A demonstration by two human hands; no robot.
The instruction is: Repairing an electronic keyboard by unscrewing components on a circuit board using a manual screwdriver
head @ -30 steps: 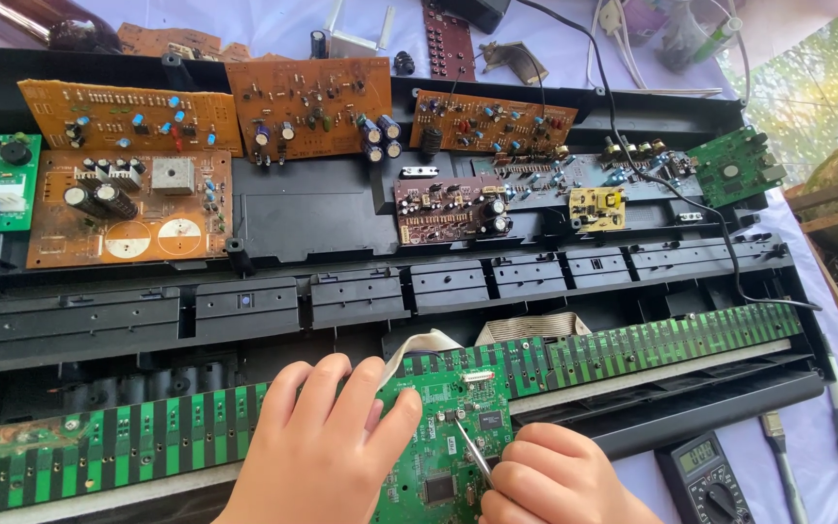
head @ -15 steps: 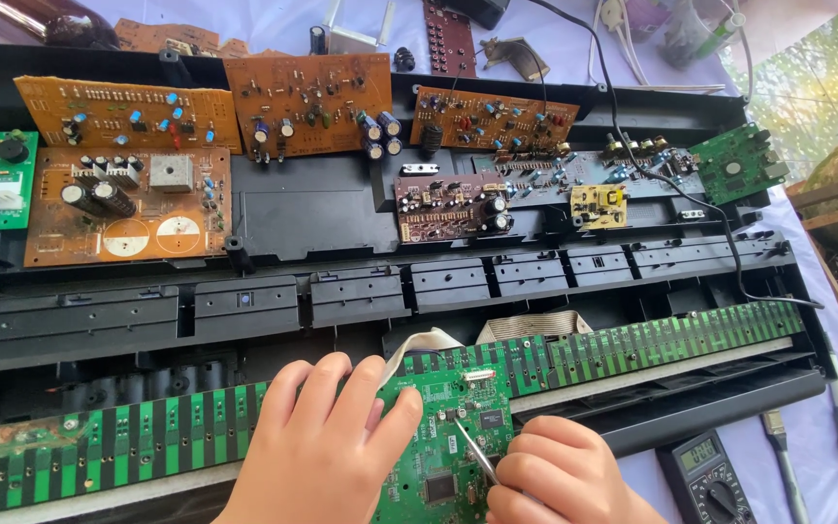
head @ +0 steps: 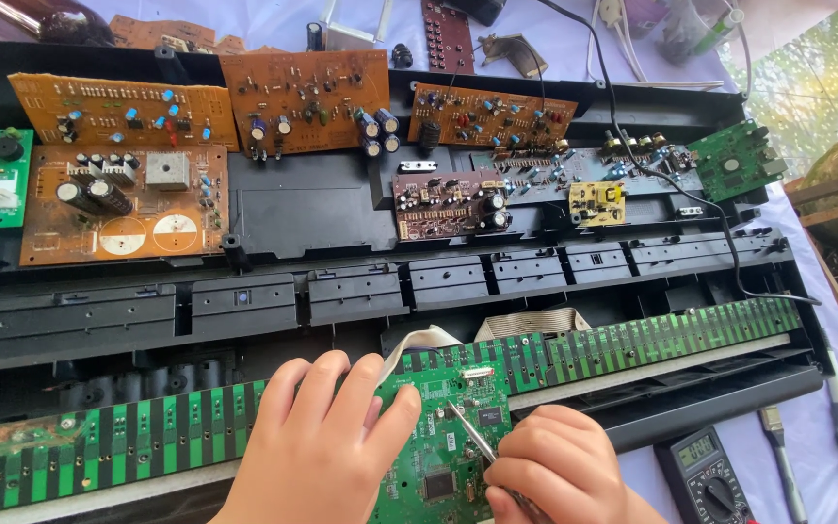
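Small grey-green screen (head: 696, 447) on dark multimeter (head: 708, 477), lower right, beside the black case

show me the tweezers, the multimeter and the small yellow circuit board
tweezers (head: 470, 437): head view, on the bare metal shaft above the right hand
multimeter (head: 705, 475): head view, on its dark body below the display
small yellow circuit board (head: 596, 202): head view, on its middle

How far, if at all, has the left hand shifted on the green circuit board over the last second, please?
No. The left hand rests on the green circuit board at the same spot, its fingertips just below the grey ribbon cable, as before.
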